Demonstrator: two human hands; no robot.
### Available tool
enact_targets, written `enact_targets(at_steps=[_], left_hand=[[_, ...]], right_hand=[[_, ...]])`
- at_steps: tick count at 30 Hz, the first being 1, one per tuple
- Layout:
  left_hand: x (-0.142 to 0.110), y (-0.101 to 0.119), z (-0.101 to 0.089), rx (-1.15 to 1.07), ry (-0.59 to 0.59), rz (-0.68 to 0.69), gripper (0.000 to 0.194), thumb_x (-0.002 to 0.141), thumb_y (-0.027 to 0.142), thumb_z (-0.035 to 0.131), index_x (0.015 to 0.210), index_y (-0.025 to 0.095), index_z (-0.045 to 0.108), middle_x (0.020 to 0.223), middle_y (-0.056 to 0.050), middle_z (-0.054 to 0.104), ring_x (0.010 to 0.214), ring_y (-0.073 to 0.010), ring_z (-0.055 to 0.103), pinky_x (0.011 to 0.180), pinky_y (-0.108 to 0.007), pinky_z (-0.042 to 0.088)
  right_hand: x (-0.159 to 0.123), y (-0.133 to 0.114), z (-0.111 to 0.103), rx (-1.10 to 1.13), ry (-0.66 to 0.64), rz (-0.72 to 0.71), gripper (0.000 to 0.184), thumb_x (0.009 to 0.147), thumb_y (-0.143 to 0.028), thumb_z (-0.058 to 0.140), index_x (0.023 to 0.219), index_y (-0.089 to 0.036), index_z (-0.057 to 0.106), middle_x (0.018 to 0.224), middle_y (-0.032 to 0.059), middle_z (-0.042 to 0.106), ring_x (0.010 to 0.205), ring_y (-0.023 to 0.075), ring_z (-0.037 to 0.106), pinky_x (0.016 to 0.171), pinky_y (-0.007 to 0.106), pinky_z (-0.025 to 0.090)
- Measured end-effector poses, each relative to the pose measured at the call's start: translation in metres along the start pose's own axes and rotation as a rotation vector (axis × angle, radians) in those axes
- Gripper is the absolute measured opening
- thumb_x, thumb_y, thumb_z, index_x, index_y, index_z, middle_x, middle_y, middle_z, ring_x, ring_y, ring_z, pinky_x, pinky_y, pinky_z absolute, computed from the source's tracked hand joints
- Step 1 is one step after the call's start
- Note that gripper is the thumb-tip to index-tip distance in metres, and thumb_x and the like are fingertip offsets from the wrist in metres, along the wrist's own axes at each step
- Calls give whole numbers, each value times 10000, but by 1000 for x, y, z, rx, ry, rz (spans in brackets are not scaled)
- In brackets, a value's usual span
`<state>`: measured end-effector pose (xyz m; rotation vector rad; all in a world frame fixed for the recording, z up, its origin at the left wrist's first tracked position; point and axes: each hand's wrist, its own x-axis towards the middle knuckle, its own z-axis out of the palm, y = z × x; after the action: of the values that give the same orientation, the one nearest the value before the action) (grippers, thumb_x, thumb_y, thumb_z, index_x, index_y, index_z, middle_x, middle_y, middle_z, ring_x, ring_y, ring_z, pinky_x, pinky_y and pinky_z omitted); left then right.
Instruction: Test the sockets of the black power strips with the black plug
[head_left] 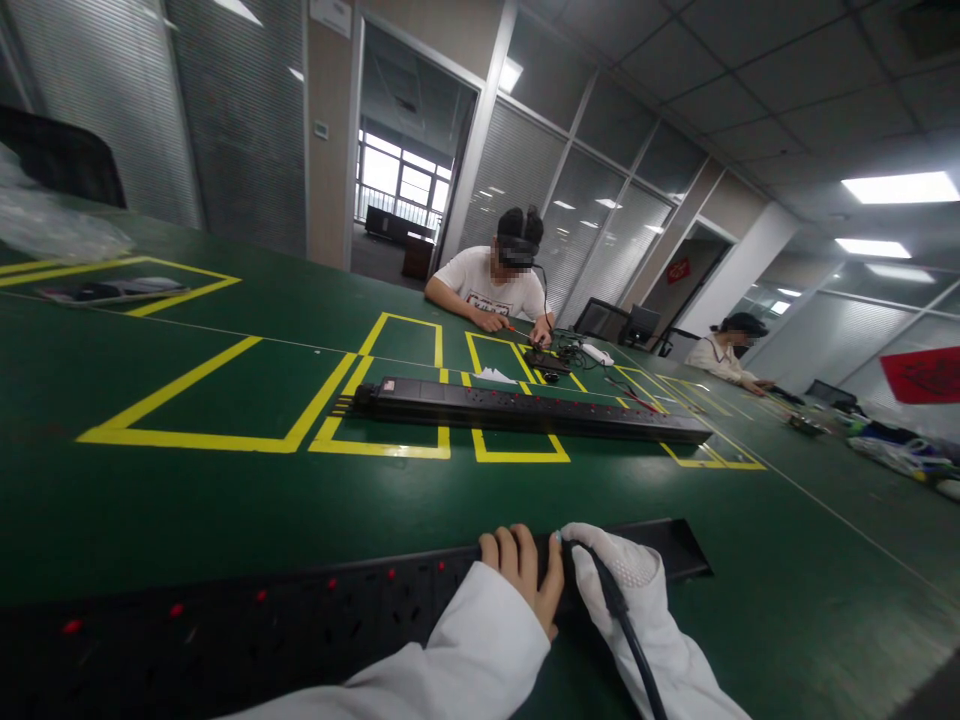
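Observation:
A long black power strip [300, 610] with red dots along its face lies slantwise across the near side of the green table. Bare fingers of my left hand [521, 575] curl over the strip near its right end. Right beside it, my right hand [622, 570], in a white glove, closes around the end of a thick black cable [626, 625] at the strip. The cable trails down toward the bottom edge. Whatever joins cable and strip is hidden under my hands.
Another long black power strip [540, 410] lies farther back across yellow tape outlines [195, 440]. Across the table, a person [499, 290] handles dark cables and small parts; another person [724, 350] sits at right. A plastic bag [60, 220] and a flat dark item [112, 290] lie at left.

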<state>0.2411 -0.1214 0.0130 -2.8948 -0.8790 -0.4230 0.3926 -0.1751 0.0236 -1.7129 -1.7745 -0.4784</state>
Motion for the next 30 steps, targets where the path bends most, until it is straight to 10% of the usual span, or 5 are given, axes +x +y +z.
enact_targets(at_steps=[6,15,23,30], left_hand=[[0,0,-2,1,-4,3,664,798,511,639,1364,216,455,1253,-224,577,1033,-383,585,851,-512,398],[-1,-1,0,11,6,12,715,766,547,667,1364,214,457,1252,-238,571,1042,-403,575,853,-521,395],[0,0,1,18,8,8,727,761,552,667,1370,221,446,1252,-234,572,1036,-398,577,849,-516,392],[-1,-1,-1,22,17,5,712,769,549,661,1367,223,452,1247,-228,579,1038,-393,581,851,-512,398]], right_hand=[[9,-8,-7,136,-138,192,195,920,-316,462,857,-232,627,634,-36,633,543,101,628,510,180,469],[-4,1,-2,-123,-9,-57,190,884,-267,434,982,-229,592,805,19,698,693,191,681,649,320,528],[1,-9,-4,147,-52,227,200,926,-316,442,884,-243,624,706,-29,664,627,119,653,573,217,489],[-6,0,-2,-62,16,7,206,885,-284,438,1003,-237,600,878,19,704,763,183,686,712,329,527]])
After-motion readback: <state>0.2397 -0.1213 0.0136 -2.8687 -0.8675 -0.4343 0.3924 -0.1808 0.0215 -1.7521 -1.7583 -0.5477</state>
